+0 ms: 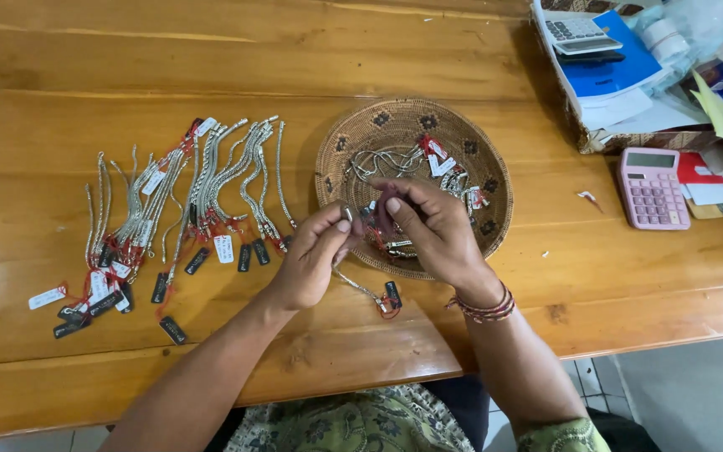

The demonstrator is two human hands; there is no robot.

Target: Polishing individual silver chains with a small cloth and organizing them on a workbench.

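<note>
My left hand (pixel 311 259) pinches one end of a silver chain bracelet (pixel 360 286) whose black tag and red string (pixel 391 298) dangle onto the table below. My right hand (pixel 430 228) holds a small dark reddish cloth (pixel 385 211) against the bracelet's upper end, just over the near rim of a round woven basket (pixel 495 188). Several more tagged silver bracelets (pixel 428 163) lie inside the basket. A beaded band circles my right wrist (pixel 485 308).
Several silver bracelets with black, white and red tags (pixel 177 209) lie in rows on the wooden table (pixel 211 59) to the left. A pink calculator (pixel 651 188) lies right of the basket. A box with papers, a blue book and a grey calculator (pixel 579 33) stands at the far right.
</note>
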